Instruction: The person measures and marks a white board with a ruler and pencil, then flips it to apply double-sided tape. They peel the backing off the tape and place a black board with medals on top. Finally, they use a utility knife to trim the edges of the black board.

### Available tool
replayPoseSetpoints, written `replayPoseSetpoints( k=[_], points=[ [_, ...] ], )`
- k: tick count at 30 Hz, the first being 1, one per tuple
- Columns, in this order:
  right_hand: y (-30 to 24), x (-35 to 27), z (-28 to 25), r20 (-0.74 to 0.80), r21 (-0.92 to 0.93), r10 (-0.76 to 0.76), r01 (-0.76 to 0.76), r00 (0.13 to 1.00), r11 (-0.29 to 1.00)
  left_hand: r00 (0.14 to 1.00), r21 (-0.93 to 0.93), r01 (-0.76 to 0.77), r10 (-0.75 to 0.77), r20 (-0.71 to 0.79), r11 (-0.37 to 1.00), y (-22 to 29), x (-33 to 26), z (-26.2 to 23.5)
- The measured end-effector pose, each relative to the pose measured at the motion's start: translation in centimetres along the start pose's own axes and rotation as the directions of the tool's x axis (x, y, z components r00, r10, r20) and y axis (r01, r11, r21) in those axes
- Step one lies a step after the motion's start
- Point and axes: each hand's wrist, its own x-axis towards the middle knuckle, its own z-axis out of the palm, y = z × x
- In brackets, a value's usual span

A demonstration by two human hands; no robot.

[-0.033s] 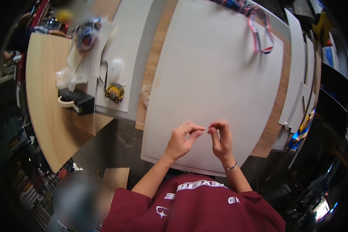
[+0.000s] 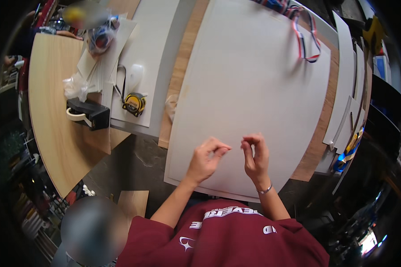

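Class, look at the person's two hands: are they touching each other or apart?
Apart. The head view shows it: between the left hand and the right hand, a strip of the white board is plainly visible.

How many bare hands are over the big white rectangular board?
2: the person's bare left hand and bare right hand, side by side but apart, both over the near end of the big white rectangular board. No others show there.
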Motion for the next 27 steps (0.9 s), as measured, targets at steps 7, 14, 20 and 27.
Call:
replayPoseSetpoints(
  k=[7, 14, 20, 27],
  points=[
    [-1.1, 9.7, 11.8, 0.037, -0.193, -0.148, 0.152, 0.988, 0.969, 0.959, 0.287, 0.022, 0.061, -0.277, 0.958, -2.3, 0.8, -13.6],
    [0.2, 14.6, 16.4, 0.059, -0.42, -0.246, 0.248, 0.967, 0.873, 0.901, 0.605, -0.381, 0.427, 0.074, 0.699, -1.8, 10.7, -16.6],
    [0.5, 14.6, 16.5, 0.104, -0.487, -0.271, 0.287, 0.957, 0.825, 0.876, 0.534, -0.482, 0.362, 0.319, 0.695, -3.0, 15.1, -17.4],
    [0.8, 14.6, 16.8, 0.133, -0.521, -0.3, 0.324, 0.945, 0.789, 0.837, 0.509, -0.545, 0.401, 0.372, 0.666, -3.7, 16.4, -17.9]
  ],
)
